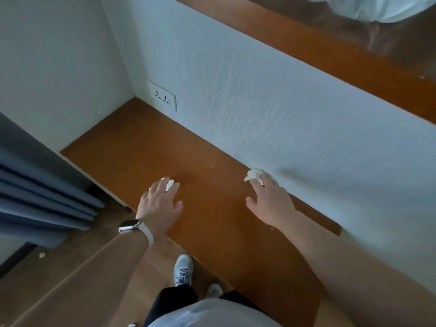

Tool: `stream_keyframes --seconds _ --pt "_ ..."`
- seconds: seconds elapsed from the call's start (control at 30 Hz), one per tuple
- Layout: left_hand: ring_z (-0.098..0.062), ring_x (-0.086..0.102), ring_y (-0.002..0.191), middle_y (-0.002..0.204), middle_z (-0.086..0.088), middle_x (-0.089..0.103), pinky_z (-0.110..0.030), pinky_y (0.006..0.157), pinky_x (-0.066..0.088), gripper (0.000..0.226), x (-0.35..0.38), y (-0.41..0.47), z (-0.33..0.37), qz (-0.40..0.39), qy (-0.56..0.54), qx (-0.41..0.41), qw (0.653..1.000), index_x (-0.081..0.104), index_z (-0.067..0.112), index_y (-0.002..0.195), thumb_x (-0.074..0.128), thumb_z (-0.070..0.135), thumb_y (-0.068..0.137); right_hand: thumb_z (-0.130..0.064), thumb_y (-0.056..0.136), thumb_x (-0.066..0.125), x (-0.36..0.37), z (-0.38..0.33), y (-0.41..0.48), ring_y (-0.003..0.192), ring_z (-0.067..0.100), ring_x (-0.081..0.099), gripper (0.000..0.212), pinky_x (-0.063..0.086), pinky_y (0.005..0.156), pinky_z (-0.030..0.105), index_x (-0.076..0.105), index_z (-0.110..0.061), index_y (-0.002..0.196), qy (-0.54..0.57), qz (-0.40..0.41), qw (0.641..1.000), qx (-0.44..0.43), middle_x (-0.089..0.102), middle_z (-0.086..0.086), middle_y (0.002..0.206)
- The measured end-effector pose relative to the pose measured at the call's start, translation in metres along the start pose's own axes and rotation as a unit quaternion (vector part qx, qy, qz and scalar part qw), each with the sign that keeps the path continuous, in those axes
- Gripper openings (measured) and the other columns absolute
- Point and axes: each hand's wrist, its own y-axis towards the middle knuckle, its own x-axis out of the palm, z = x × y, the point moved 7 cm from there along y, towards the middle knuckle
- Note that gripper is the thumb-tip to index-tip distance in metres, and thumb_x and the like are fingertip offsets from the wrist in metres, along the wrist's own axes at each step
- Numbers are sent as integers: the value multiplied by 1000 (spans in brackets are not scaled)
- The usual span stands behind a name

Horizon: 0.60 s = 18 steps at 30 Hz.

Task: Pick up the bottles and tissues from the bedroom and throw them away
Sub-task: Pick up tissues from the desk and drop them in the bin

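L hand is laid on the brown ledge, fingers spread over a crumpled tissue; a watch is worn on that wrist. R hand is stretched to a 2nd tissue lying against the white wall, fingertips touching it. A socket is set nr the corner.

White tissues — orange-brown shelf, blue curtain

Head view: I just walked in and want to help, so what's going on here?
A person leans over a brown shelf along the wall, clearing crumpled tissues. The left hand covers the near tissue, the right hand touches the wall-side tissue, fingers straight; neither looks gripped yet. A further scrap lies on the floor near the curtain.
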Motion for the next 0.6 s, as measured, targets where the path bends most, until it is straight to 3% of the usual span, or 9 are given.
stream_keyframes --seconds 0.13,0.23,0.43,0.6 --pt "-25 12 148 161 -4 15 -48 113 28 61 18 23 -19 -20 -1 -11 1000 28 29 149 47 41 92 -45 90 48 20 7 30 126 25 41 49 47 91 40 37 -27 135 -14 6 999 33 29 5 148" --pt "-26 12 148 161 -4 14 -48 113 28 61 32 33 -29 -52 -7 -12 999 27 29 149 47 39 92 -41 88 52 34 14 46 124 26 41 51 46 89 41 36 -29 135 -5 -2 998 59 30 5 147" --pt "-22 35 136 150 0 38 -42 105 39 49 48 39 -33 -63 -40 25 997 43 27 142 48 27 93 -32 88 53 52 20 62 113 26 46 48 49 80 39 36 -27 133 9 -16 997 72 36 4 137" --pt "-21 48 120 129 2 55 -41 94 49 36 53 38 -31 -40 -62 64 995 59 22 128 54 20 92 -16 87 55 60 21 76 102 30 51 36 50 74 38 49 -18 122 51 -15 995 81 38 9 128"
